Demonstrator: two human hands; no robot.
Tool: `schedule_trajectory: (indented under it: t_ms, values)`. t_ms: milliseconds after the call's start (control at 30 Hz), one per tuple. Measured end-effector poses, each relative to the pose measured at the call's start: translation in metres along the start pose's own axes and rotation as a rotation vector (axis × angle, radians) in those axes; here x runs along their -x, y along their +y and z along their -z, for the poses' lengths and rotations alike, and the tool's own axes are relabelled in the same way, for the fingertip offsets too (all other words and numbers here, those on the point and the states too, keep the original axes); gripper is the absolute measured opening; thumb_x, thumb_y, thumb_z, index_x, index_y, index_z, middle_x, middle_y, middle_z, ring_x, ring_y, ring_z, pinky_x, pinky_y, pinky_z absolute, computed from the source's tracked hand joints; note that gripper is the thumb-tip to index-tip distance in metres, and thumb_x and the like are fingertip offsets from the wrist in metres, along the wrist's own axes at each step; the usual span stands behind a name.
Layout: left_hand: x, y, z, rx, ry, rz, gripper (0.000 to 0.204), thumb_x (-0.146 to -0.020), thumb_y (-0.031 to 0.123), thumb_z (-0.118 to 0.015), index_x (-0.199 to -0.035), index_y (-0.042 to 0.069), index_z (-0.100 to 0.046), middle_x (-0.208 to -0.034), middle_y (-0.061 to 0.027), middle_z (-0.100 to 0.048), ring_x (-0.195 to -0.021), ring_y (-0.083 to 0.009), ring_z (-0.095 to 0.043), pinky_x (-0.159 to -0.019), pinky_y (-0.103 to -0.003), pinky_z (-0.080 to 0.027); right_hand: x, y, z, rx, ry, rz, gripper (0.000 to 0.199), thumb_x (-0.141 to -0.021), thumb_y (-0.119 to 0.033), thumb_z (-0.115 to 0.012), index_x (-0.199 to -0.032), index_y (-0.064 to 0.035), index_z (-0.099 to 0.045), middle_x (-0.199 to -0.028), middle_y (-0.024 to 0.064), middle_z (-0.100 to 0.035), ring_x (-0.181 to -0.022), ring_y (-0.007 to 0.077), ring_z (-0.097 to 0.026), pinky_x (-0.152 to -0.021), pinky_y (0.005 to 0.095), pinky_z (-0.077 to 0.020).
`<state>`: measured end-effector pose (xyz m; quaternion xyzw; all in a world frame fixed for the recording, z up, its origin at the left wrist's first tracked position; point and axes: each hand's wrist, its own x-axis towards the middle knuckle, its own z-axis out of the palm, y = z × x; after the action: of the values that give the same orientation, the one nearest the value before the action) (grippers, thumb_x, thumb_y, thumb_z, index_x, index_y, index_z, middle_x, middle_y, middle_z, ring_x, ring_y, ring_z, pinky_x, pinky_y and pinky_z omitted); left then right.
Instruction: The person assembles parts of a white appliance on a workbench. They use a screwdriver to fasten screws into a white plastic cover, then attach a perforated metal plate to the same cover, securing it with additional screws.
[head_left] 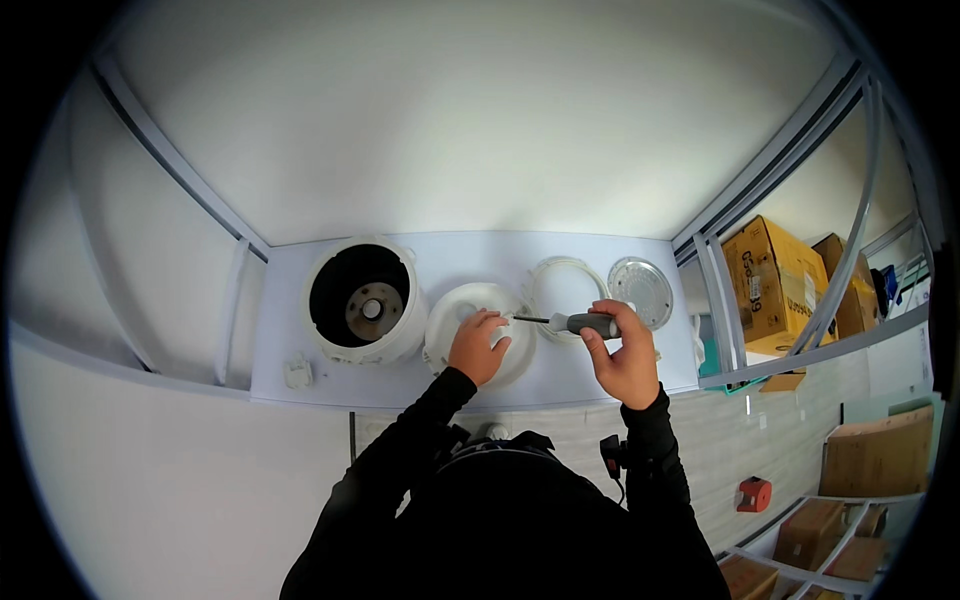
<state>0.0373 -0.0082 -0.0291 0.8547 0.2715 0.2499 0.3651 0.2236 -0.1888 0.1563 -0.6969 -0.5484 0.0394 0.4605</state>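
Note:
A screwdriver [580, 323] with a grey handle is gripped in my right hand [628, 360]. Its dark shaft points left, the tip close to the fingertips of my left hand [478, 348]. That left hand lies over a white round cover [510, 372], fingers stretched out and thumb apart. Whether a small part sits under those fingertips, or the tip touches the cover, is too small to tell. To the left stands a white rounded appliance body [408, 335], like a rice cooker's, with a dark inside and a round metal piece at its bottom.
Behind the screwdriver lies a white ring [534, 285], with a silvery round plate [640, 292] to its right. A small white part [298, 373] rests at the table's [470, 250] front left. Metal frame posts [722, 300] flank the table; cardboard boxes [765, 285] stand beyond on the right.

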Motion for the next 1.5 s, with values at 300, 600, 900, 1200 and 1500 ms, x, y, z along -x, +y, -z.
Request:
schedule_trajectory:
  t_ms: [300, 600, 900, 1200, 1500]
  values:
    - [0.010, -0.011, -0.012, -0.410, -0.132, -0.013, 0.053, -0.088, 0.015, -0.077, -0.139, 0.005, -0.067, -0.151, -0.0080, -0.061, -0.153, -0.0341, -0.044, -0.129, -0.058, -0.029, 0.002, -0.001, 0.001, 0.060, -0.101, 0.012, 0.031, -0.095, -0.007, -0.078, -0.124, -0.0024, -0.066, -0.108, 0.0183, -0.072, -0.090, 0.0385, -0.073, -0.077, 0.0428, -0.0588]
    - [0.010, -0.001, 0.010, -0.140, -0.175, -0.007, 0.042, -0.083, 0.012, -0.079, -0.125, 0.008, -0.072, -0.140, -0.0072, -0.067, -0.138, -0.0367, -0.057, -0.126, -0.063, -0.032, 0.001, -0.003, -0.005, 0.049, -0.179, 0.036, 0.031, -0.093, -0.005, -0.078, -0.121, -0.0027, -0.066, -0.104, 0.0162, -0.071, -0.087, 0.0362, -0.073, -0.075, 0.0424, -0.0578]
    - [0.015, -0.003, 0.007, -0.065, -0.321, -0.098, 0.051, -0.081, 0.009, -0.079, -0.132, 0.006, -0.071, -0.142, -0.0089, -0.065, -0.139, -0.0354, -0.056, -0.129, -0.062, -0.028, 0.000, -0.001, -0.007, 0.070, -0.222, 0.048, 0.031, -0.092, -0.004, -0.077, -0.121, -0.0033, -0.066, -0.103, 0.0151, -0.071, -0.085, 0.0345, -0.073, -0.074, 0.0422, -0.0571]
    - [0.010, 0.002, 0.001, -0.047, -0.343, -0.192, 0.049, -0.078, -0.002, -0.067, -0.125, 0.004, -0.076, -0.137, -0.0084, -0.068, -0.149, -0.0372, -0.048, -0.131, -0.060, -0.024, 0.006, -0.003, -0.002, 0.078, -0.223, 0.011, 0.032, -0.090, -0.004, -0.077, -0.120, -0.0033, -0.066, -0.101, 0.0155, -0.070, -0.083, 0.0351, -0.072, -0.074, 0.0419, -0.0567]
    - [0.011, -0.004, 0.002, -0.074, -0.382, -0.202, 0.051, -0.077, 0.002, -0.068, -0.127, 0.010, -0.077, -0.141, -0.0068, -0.066, -0.151, -0.0363, -0.047, -0.132, -0.063, -0.021, 0.009, -0.004, -0.007, 0.069, -0.229, 0.005, 0.032, -0.090, -0.005, -0.078, -0.120, -0.0021, -0.066, -0.101, 0.0160, -0.071, -0.084, 0.0345, -0.074, -0.074, 0.0416, -0.0575]
